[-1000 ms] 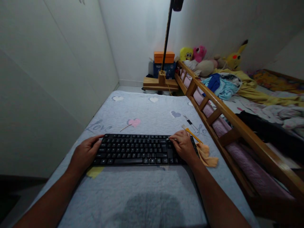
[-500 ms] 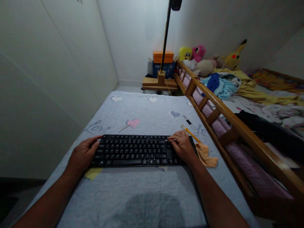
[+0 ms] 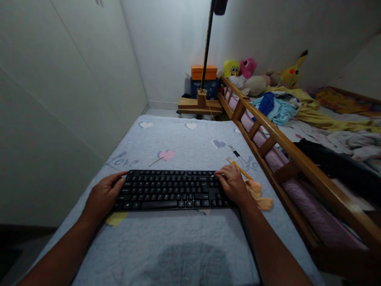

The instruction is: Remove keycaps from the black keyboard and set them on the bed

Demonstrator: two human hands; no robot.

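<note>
A black keyboard (image 3: pixel 166 190) lies flat on the cloth-covered surface. My left hand (image 3: pixel 105 194) is closed on its left end, thumb and fingers at the edge. Over the right part of the keys my right hand (image 3: pixel 232 182) pinches a small white-tipped stick, which looks like a cotton swab (image 3: pixel 213 175); most of it is hidden by the fingers. Another cotton swab (image 3: pixel 156 161) rests behind the keyboard. Right of my right hand are a yellow-handled brush (image 3: pixel 242 171), a tweezers-like metal tool (image 3: pixel 236 153) and an orange cloth (image 3: pixel 258 194).
A pale blue heart-patterned cover (image 3: pixel 178 139) spreads under everything. Along the right runs a wooden bed rail (image 3: pixel 274 131), with clothes and plush toys beyond it. A stand with a wooden base (image 3: pixel 199 104) and an orange box (image 3: pixel 204 72) are at the far end.
My right hand has moved slightly to the right along the top of the keyboard with the cotton swab. My left hand stays at the keyboard's left end.
</note>
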